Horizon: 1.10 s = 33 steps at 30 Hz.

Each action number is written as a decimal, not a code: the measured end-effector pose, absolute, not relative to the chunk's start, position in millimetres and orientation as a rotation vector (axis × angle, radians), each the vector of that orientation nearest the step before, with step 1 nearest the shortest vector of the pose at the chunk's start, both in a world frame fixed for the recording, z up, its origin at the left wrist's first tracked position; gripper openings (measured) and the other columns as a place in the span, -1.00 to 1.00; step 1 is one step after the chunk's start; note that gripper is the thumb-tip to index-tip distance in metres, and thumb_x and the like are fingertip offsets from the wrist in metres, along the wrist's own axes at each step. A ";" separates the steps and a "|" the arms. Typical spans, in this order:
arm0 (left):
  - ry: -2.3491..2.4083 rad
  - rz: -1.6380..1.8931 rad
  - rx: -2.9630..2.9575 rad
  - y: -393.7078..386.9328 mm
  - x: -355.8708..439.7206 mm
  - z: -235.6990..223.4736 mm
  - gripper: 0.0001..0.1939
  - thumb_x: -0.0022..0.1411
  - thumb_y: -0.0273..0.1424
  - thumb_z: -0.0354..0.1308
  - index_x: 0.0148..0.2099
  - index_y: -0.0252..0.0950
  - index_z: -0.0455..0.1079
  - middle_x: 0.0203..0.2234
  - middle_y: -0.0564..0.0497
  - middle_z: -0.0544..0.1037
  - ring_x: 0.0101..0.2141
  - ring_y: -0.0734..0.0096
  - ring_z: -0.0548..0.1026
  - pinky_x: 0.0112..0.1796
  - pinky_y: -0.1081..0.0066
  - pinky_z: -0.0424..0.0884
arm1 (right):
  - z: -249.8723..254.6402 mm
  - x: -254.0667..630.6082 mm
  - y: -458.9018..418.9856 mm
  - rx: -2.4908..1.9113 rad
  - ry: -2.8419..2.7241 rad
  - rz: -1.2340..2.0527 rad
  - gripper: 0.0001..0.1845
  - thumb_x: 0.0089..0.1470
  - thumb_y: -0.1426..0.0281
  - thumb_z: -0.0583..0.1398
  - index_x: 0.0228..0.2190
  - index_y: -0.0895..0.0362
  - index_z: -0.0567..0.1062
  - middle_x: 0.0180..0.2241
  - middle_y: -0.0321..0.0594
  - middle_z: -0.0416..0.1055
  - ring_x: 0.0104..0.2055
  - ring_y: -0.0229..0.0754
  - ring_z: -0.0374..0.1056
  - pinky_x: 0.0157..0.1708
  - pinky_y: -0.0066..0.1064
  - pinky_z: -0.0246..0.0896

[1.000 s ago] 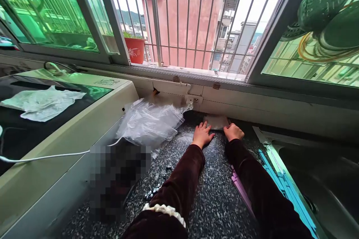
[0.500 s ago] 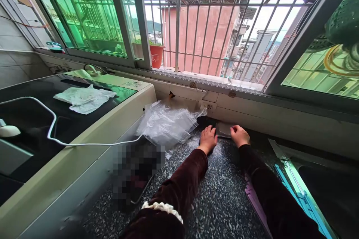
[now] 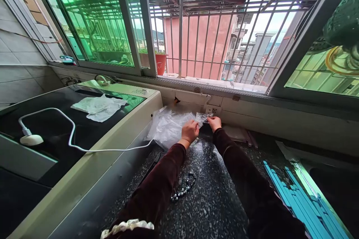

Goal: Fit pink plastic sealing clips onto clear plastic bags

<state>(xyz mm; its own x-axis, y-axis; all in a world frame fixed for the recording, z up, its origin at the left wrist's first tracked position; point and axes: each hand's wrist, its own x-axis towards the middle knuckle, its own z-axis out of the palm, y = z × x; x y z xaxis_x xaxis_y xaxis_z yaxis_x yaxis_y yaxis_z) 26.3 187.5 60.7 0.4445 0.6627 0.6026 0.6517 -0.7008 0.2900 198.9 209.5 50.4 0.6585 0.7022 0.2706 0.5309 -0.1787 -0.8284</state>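
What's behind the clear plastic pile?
Behind the plastic pile is a pale wall, with a socket visible beyond the right hand. The plastic hides whatever is lower down.

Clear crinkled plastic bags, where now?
Head view, left of centre: clear crinkled plastic bags lie between the cream, black-topped appliance and white wall socket, left hand at their right end.

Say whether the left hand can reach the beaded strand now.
Probably yes: the beaded strand lies uncovered on the speckled counter, though the left hand is at the clear plastic and would need to draw back.
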 end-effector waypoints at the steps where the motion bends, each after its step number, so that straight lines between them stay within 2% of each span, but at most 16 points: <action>1: 1.220 1.110 2.640 188.6 25.3 61.1 -0.84 0.15 -0.48 -0.01 -0.31 -0.30 0.40 -0.36 -0.09 0.45 -0.29 0.31 0.41 -0.26 0.36 0.33 | 50.3 198.8 205.3 -1.827 -0.982 0.206 -0.79 -0.23 0.25 0.16 -0.61 0.16 0.44 -0.61 -0.18 0.43 -0.49 -0.13 0.35 -0.50 -0.40 0.18; 7: 1.101 1.187 2.530 169.8 41.5 75.1 -0.82 0.12 -0.48 0.03 -0.22 -0.31 0.41 -0.31 -0.10 0.44 -0.23 0.26 0.38 -0.18 0.30 0.32 | 67.7 198.9 153.9 -1.700 -1.086 0.203 -0.82 -0.22 0.27 0.15 -0.57 0.15 0.43 -0.55 -0.24 0.43 -0.49 -0.22 0.29 -0.40 -0.38 0.21; 15: 1.007 1.256 2.353 104.3 39.1 91.0 -0.75 0.10 -0.43 0.07 -0.15 -0.34 0.42 -0.27 -0.13 0.42 -0.19 0.22 0.34 -0.13 0.26 0.28 | 79.6 178.2 31.4 -1.578 -1.258 0.365 -0.75 -0.21 0.22 0.20 -0.49 0.15 0.46 -0.54 -0.27 0.40 -0.50 -0.26 0.27 -0.44 -0.41 0.21; 18: 0.919 1.109 2.298 82.0 21.2 78.3 -0.80 0.11 -0.39 0.07 -0.23 -0.35 0.44 -0.30 -0.12 0.43 -0.22 0.25 0.36 -0.15 0.28 0.28 | 71.8 172.4 -19.7 -1.585 -1.248 0.429 -0.70 -0.19 0.18 0.20 -0.44 0.16 0.46 -0.54 -0.27 0.40 -0.50 -0.26 0.26 -0.46 -0.40 0.20; 21: 0.745 0.826 2.227 58.6 5.9 57.2 -0.81 0.14 -0.37 0.04 -0.38 -0.33 0.43 -0.45 -0.03 0.44 -0.37 0.37 0.38 -0.29 0.38 0.29 | 60.5 166.3 -61.0 -1.612 -1.213 0.533 -0.68 -0.17 0.17 0.21 -0.41 0.16 0.46 -0.52 -0.26 0.40 -0.48 -0.26 0.27 -0.43 -0.39 0.21; 24: 0.685 0.686 2.137 36.1 -3.7 35.9 -0.77 0.14 -0.36 0.02 -0.49 -0.33 0.38 -0.58 0.04 0.38 -0.49 0.46 0.32 -0.42 0.45 0.24 | 48.7 158.6 -87.5 -1.648 -1.194 0.592 -0.67 -0.15 0.17 0.21 -0.38 0.16 0.46 -0.48 -0.24 0.41 -0.45 -0.24 0.29 -0.40 -0.37 0.21; 30: 0.569 0.794 2.134 19.8 -16.0 17.8 -0.75 0.15 -0.36 0.00 -0.53 -0.32 0.32 -0.58 0.04 0.35 -0.48 0.48 0.31 -0.40 0.46 0.22 | 34.7 150.4 -104.0 -1.690 -1.060 0.469 -0.57 -0.17 0.11 0.22 -0.31 0.16 0.45 -0.40 -0.19 0.42 -0.46 -0.25 0.27 -0.44 -0.38 0.22; 33: 0.566 0.842 2.145 24.0 -20.6 17.7 -0.75 0.17 -0.36 -0.01 -0.53 -0.31 0.31 -0.55 0.03 0.36 -0.46 0.46 0.32 -0.37 0.45 0.24 | 33.3 150.1 -103.4 -1.674 -1.005 0.374 -0.57 -0.17 0.06 0.21 -0.37 0.15 0.44 -0.47 -0.22 0.39 -0.50 -0.26 0.23 -0.48 -0.40 0.19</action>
